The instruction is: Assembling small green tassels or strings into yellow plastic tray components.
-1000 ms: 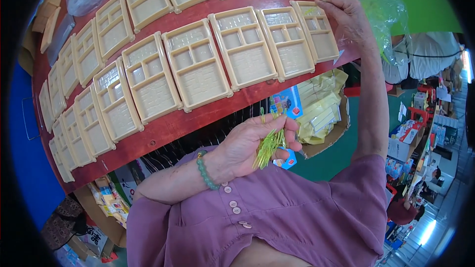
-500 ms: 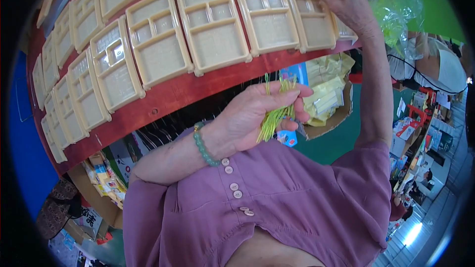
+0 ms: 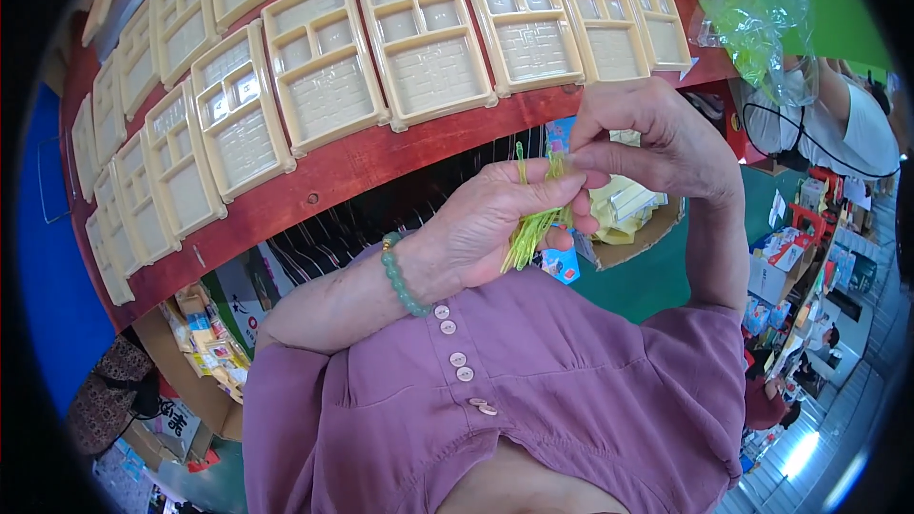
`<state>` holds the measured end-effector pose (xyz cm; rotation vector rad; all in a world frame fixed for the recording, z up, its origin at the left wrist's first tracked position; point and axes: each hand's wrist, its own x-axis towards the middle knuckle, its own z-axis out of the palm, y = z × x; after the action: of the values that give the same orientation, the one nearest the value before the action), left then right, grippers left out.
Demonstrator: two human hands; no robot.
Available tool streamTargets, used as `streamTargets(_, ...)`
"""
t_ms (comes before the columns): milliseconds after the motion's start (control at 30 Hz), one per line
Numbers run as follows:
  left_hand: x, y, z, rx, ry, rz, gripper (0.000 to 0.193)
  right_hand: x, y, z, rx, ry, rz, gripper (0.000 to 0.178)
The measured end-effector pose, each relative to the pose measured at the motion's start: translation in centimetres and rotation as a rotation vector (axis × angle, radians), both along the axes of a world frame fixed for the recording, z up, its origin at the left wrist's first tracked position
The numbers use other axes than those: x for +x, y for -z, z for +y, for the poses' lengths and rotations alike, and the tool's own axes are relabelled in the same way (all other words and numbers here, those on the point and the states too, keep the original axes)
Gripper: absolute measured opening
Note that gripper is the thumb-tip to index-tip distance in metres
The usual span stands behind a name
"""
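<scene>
My left hand [image 3: 486, 214] is closed around a bunch of thin yellow-green plastic sticks [image 3: 529, 240], held over my chest below the table edge. Their lower ends fan out beneath the fingers, and one stick stands up apart from the rest. My right hand [image 3: 662, 138] meets it, thumb and index finger pinched at the upper ends of the bunch; its fingertips partly hide what they grip. Beyond the hands, cream compartment trays [image 3: 433, 86] line the red table. Yellow-green pieces lie in the top compartments of two trays at the right end, one being this tray [image 3: 617, 57].
The red table [image 3: 314, 192] curves across the top, with more trays in a row behind. A clear plastic bag [image 3: 762, 24] lies at its right end. Below stand a cardboard box [image 3: 643, 252] with yellow packets and another box [image 3: 167, 362] at left. People are visible far right.
My right hand has come down from the right-end trays to the bunch in my left hand. The trays it covered now show. The left hand keeps its hold.
</scene>
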<state>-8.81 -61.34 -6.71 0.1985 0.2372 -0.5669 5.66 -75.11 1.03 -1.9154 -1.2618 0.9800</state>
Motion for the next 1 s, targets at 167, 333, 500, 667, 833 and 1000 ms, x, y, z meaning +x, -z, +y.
streamTargets(167, -0.5, -0.2, 0.5, 0.006, -0.040, -0.013, 0.030, 1.4, -1.0, -0.2, -0.001, 0.064, 0.146, 0.004)
streamTargets(333, -0.8, -0.2, 1.0, 0.030, -0.085, -0.024, 0.030, 4.9, 0.7, 1.2, 0.267, 0.459, -0.012, 0.011)
streamTargets(500, -1.0, -0.3, 1.3, 0.050, -0.107, -0.019, 0.032, 7.2, 4.6, 4.5, 0.394, 0.733, -0.164, 0.020)
streamTargets(667, -1.1, -0.3, 1.7, 0.065, -0.150, -0.004, 0.033, 6.6, 4.1, 6.7, 0.161, 0.667, -0.358, 0.025)
streamTargets(833, -1.1, 0.0, 2.0, 0.058, -0.155, -0.020, 0.031, 4.5, 2.3, 5.1, 0.125, 0.457, -0.518, 0.017)
streamTargets(1000, -1.4, 0.4, 1.9, -0.006, -0.155, -0.037, 0.031, 0.0, 0.7, 3.8, 0.080, 0.034, -0.060, 0.015)
